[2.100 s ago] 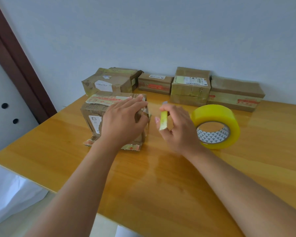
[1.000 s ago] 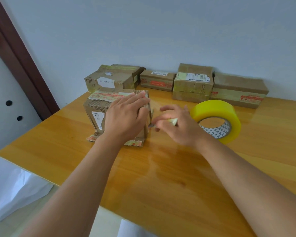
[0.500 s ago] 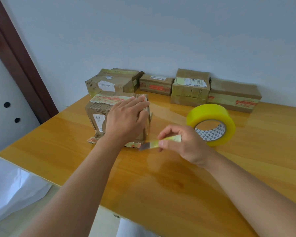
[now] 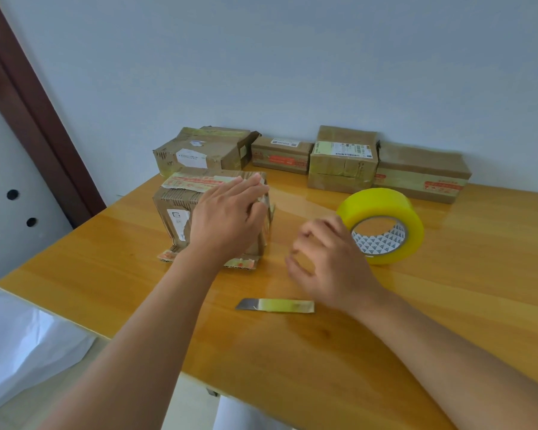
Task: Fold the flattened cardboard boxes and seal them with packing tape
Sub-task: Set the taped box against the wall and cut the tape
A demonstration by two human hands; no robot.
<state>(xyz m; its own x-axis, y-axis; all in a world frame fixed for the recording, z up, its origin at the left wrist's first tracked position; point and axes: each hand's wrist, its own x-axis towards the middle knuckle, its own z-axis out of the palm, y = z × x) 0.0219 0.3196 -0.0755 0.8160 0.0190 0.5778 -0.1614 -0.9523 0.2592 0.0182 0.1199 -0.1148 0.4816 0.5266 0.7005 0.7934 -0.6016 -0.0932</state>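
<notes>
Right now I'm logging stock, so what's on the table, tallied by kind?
Cardboard boxes: 5, one under the left hand at, four along the wall
Tape rolls: 1
Knife blades: 1
Total: 7

Glossy wood table (image 4: 448, 305); matt corrugated cardboard box (image 4: 174, 209); metal blade (image 4: 249, 304).

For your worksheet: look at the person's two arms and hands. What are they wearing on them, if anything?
Nothing is worn: the left hand and right hand have no gloves, and no rings or watch show. Both forearms are bare to the frame's lower edge, with no sleeve in view.
</notes>
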